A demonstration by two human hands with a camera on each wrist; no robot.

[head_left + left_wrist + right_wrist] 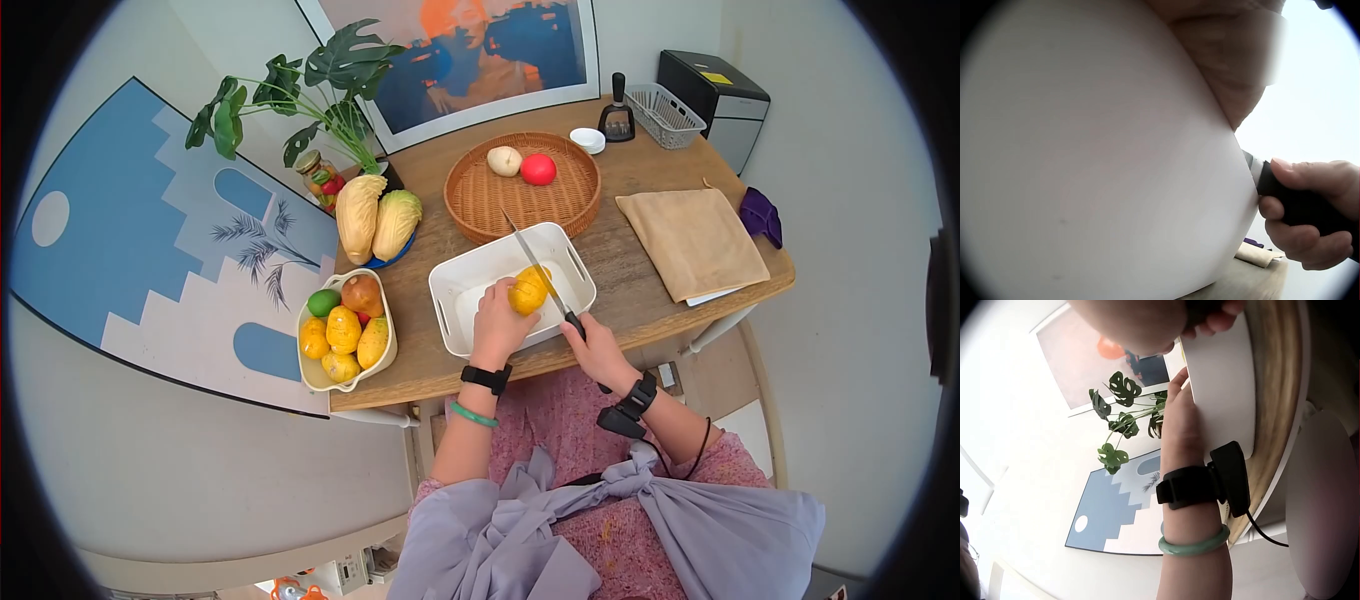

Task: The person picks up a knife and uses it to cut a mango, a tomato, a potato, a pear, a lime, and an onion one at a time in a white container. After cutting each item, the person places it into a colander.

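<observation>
- Yellow, rounded fruit (525, 296): inside the white rectangular plastic tray (464, 292), right of its middle—perhaps kept there so the walls catch drips.
- Left hand (500, 325): fingers and thumb curled on the fruit, apparently steadying it; the fruit lies at their 1 to 2 o'clock.
- Long-bladed, black-handled knife (539, 263): crosses the fruit, tip towards 11 o'clock; whether its edge has entered is unclear.
- Right hand (602, 355): at the fruit's 4 to 5 o'clock, fingers clamped round the handle—seemingly for control.
- Round brown wicker tray (525, 205): 12 o'clock, beyond.
</observation>
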